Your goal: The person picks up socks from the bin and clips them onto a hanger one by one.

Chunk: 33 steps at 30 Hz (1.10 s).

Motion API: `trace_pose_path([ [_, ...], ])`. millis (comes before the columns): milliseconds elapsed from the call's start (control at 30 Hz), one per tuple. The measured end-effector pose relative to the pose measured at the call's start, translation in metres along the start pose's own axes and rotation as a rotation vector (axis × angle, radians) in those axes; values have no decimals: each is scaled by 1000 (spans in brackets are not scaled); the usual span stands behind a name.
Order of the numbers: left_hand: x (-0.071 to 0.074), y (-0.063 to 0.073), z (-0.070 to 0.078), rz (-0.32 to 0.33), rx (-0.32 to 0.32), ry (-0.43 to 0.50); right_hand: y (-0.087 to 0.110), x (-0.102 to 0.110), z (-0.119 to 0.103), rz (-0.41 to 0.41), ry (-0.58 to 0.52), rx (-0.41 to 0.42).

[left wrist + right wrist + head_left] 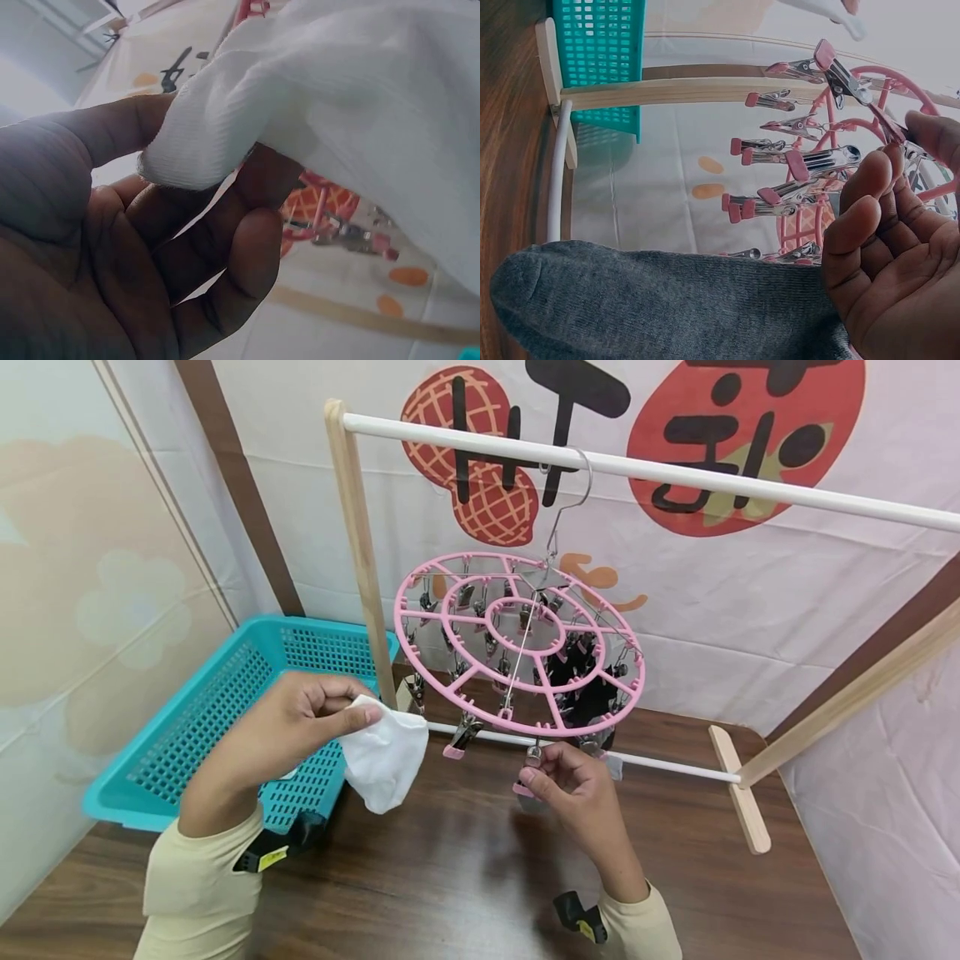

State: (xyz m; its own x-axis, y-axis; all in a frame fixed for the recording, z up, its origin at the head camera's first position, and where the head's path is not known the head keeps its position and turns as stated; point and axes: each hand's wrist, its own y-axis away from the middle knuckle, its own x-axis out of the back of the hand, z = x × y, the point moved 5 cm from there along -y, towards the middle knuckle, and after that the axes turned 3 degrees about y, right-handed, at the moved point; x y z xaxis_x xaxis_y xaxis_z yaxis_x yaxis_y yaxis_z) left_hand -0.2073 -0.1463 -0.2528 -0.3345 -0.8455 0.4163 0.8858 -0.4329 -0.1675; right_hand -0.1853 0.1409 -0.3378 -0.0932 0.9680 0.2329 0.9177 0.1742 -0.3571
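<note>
My left hand pinches the edge of a white sock between thumb and fingers. In the left wrist view its ribbed cuff droops over the fingers. My right hand pinches a metal clip with pink tips on the front rim of a round pink drying hanger. Several similar clips hang from its rings. Beside that hand, a grey sock hangs in the right wrist view. Dark socks hang under the right part of the hanger, partly hidden by its rings.
A metal hook holds the hanger on a white rod of a wooden stand. A turquoise basket stands on the left, behind my left forearm. A lower white bar crosses above the brown tabletop. Printed cloth hangs behind.
</note>
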Motion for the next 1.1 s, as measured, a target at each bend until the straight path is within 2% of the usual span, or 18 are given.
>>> trace_pose_path([
  [367, -27, 0, -3, -83, -28, 99, 1, -2, 3, -7, -17, -15],
  [600, -36, -3, -2, -94, -71, 172, 0, -1, 3, -10, -15, 11],
  [733, -41, -2, 0, -82, -86, 165, 0, -1, 3, -7, -10, 12],
  [833, -46, -2, 0, -75, -77, 161, 0, -2, 3, -6, -16, 5],
  [1100, -56, -7, -3, -46, 5, 155, 1, -2, 2, 12, -9, 3],
])
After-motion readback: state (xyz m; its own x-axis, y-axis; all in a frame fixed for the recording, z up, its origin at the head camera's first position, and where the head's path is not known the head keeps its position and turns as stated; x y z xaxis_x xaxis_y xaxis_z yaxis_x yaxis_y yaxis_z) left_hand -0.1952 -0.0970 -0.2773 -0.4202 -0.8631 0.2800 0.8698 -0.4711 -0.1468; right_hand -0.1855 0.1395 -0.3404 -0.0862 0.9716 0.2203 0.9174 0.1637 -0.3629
